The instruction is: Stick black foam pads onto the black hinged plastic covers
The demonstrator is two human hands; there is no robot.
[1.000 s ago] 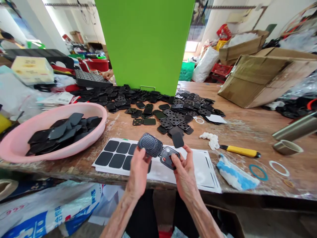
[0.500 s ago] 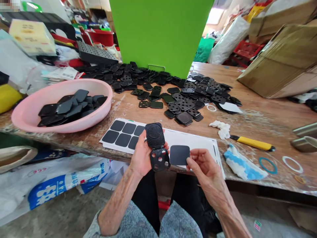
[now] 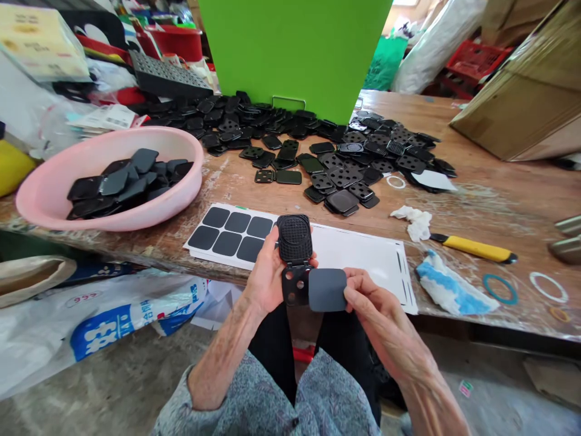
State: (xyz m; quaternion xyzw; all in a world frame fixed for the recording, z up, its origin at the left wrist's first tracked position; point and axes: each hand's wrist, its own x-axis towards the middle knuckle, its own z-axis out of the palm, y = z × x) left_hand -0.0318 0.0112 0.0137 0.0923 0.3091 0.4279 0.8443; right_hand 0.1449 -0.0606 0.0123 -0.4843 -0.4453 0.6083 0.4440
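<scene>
A person's left hand (image 3: pixel 267 275) clenched a hinged case (image 3: pixel 295 239) upright above the near edge of the sheet (image 3: pixel 358 257), fingers behind it and thumb along its side. The case stood open, its upper half faced with dark mesh and its lower half a black plate with round holes. The right hand (image 3: pixel 376 309) grasped a square pad (image 3: pixel 327 289), dark grey and soft-cornered, by its right edge, with the pad's left edge touching the lower half of the case.

Six black squares (image 3: pixel 227 235) lay on the left part of the sheet, the rest of it white. Left of the sheet, a pink basin (image 3: pixel 181 197) held a heap of black pieces (image 3: pixel 131 181). Beyond the sheet, perforated black plates (image 3: pixel 345 175) lay scattered across the worktop (image 3: pixel 472 194) before a green panel (image 3: pixel 290 48). To the right of the sheet lay a crumpled tissue (image 3: pixel 415 221), a yellow utility knife (image 3: pixel 472 247), a blue-and-white rag (image 3: pixel 454 287), a teal ring (image 3: pixel 483 284) and a white ring (image 3: pixel 530 281). Below the sheet, a printed sack (image 3: pixel 68 327) sat on the floor (image 3: pixel 113 375) under the worktop.
</scene>
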